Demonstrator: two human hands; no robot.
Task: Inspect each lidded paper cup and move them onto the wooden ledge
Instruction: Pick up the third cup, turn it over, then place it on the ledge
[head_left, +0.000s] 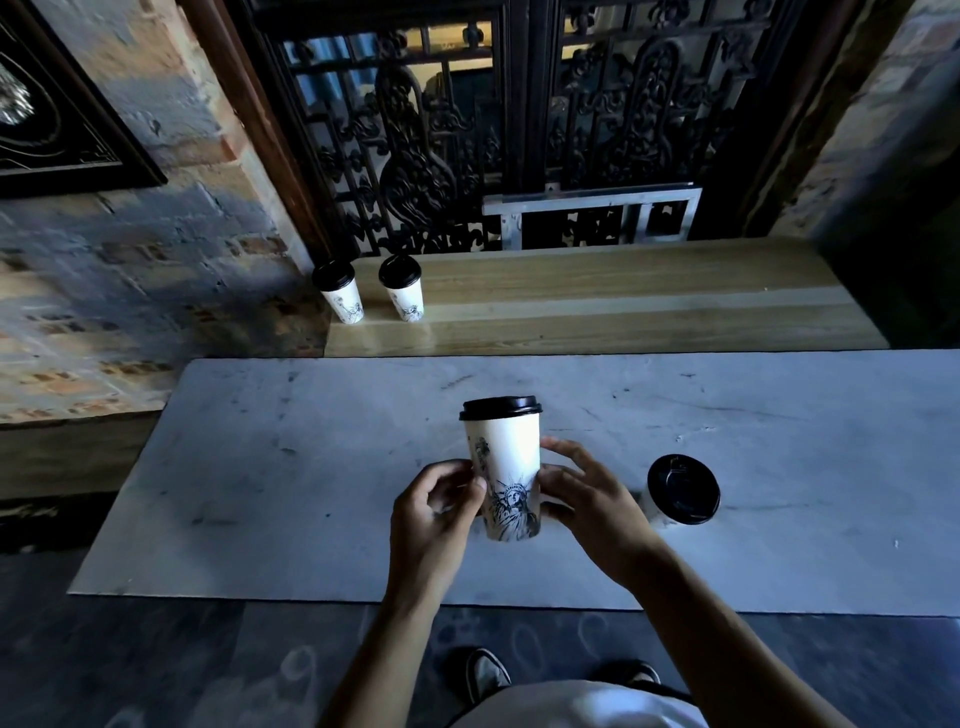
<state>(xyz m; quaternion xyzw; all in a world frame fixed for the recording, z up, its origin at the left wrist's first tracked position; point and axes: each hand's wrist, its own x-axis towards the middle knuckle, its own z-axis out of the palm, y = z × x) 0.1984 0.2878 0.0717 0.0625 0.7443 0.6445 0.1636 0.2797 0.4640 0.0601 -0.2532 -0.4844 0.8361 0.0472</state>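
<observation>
I hold a white paper cup with a black lid and a Statue of Liberty drawing upright above the marble table. My left hand pinches its lower left side, and my right hand touches its right side with fingers spread. A second lidded cup stands on the marble just right of my right hand. Two more lidded cups stand side by side at the left end of the wooden ledge.
Behind the ledge rises a dark ornate iron grille with a small metal frame at its base. A brick wall lies to the left. My shoes show on the dark floor below the table.
</observation>
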